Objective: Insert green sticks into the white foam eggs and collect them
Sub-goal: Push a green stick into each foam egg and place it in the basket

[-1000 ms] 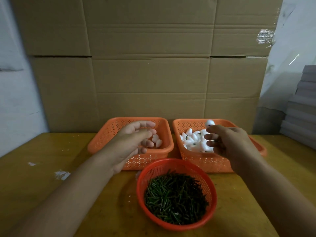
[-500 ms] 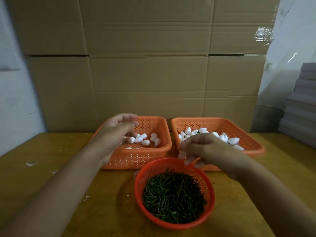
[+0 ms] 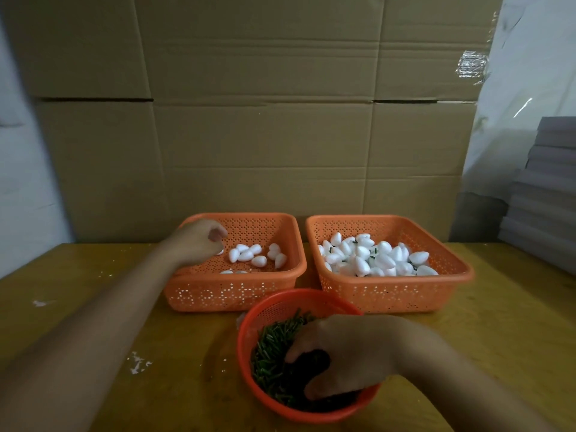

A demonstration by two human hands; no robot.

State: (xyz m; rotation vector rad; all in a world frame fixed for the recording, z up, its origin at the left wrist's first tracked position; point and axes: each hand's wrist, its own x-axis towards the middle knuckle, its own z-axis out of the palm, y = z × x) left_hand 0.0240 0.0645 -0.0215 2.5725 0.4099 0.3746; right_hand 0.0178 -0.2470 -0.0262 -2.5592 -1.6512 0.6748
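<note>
Fingers [image 3: 314, 391] of right hand [image 3: 349, 353] curled down into green sticks [image 3: 274, 347] in round orange basket [image 3: 249, 332], lowered since before; grip unclear. Left hand [image 3: 196, 241] loosely curled over foam eggs [image 3: 249, 255] in left orange tray [image 3: 233, 294], now deeper inside.

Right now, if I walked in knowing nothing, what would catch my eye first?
Probably the three orange baskets on the yellow table: the right basket heaped with white foam eggs, the left basket holding only a few. Nearer, a round basket brims with green sticks; the right hand digs into them while the left hand reaches into the left basket.
</note>
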